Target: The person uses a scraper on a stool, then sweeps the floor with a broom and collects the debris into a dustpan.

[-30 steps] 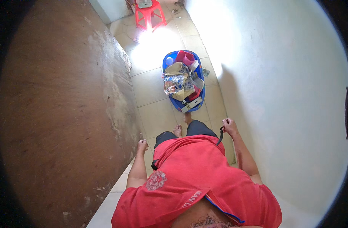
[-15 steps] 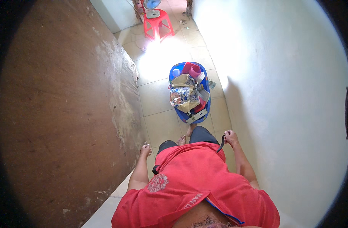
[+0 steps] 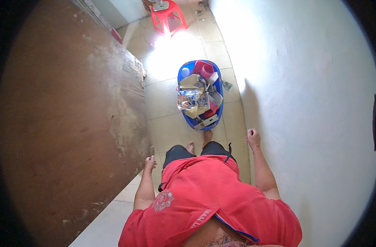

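My left hand (image 3: 150, 162) is closed beside the edge of the brown wooden door (image 3: 72, 123). Whether anything is in its curled fingers I cannot make out; a small greyish piece shows just above it. On the other side, my right hand (image 3: 253, 138) is curled into a loose fist near the pale wall, with nothing seen in it. A black strap (image 3: 229, 152) hangs at my waist, apart from that hand. Past my feet sits a blue tub (image 3: 220, 116) holding a crumpled beige printed bag (image 3: 192, 94), a pink cup (image 3: 207, 70) and several other plastic things.
Beyond the tub, a red plastic stool (image 3: 168, 18) stands with the base of a fan (image 3: 160, 5) on it. The pale wall (image 3: 311, 103) runs along the right. A small greenish scrap (image 3: 227, 85) lies by the tub on the tiled floor (image 3: 167, 127).
My right hand has let go of the black strap and moved out to the right. The left hand has shifted slightly leftward. The tub, stool and door edge sit somewhat higher and further left in view.
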Tool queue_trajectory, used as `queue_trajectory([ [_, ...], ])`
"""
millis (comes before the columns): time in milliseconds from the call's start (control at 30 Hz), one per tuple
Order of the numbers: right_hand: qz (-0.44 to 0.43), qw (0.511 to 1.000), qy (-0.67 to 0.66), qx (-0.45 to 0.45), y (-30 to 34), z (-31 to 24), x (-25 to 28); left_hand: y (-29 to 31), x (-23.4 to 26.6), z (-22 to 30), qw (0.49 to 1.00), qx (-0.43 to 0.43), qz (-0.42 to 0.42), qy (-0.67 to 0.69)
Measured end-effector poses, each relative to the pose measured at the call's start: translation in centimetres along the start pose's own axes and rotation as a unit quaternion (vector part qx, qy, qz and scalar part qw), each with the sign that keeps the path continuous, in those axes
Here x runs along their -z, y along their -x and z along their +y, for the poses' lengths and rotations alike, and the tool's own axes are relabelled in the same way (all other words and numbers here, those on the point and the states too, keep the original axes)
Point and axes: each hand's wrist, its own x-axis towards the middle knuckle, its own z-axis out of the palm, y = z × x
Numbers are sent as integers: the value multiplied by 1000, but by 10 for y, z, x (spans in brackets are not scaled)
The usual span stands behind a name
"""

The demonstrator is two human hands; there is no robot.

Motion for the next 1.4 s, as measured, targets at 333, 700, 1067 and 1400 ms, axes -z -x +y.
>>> queue_trajectory([
  [333, 236, 953, -32, 186, -63, -67, 91, 41, -34, 48, 996, -88, -6, -25],
  [700, 216, 962, -20, 168, -53, -43, 83, 34, -44, 55, 995, -70, -25, -59],
  [1067, 156, 978, -26, 132, -55, -20, 55, 37, -44, 75, 987, -142, -7, -71],
  [1400, 121, 985, -39, 115, -56, -17, 65, 48, -55, 51, 992, -97, -8, -84],
])
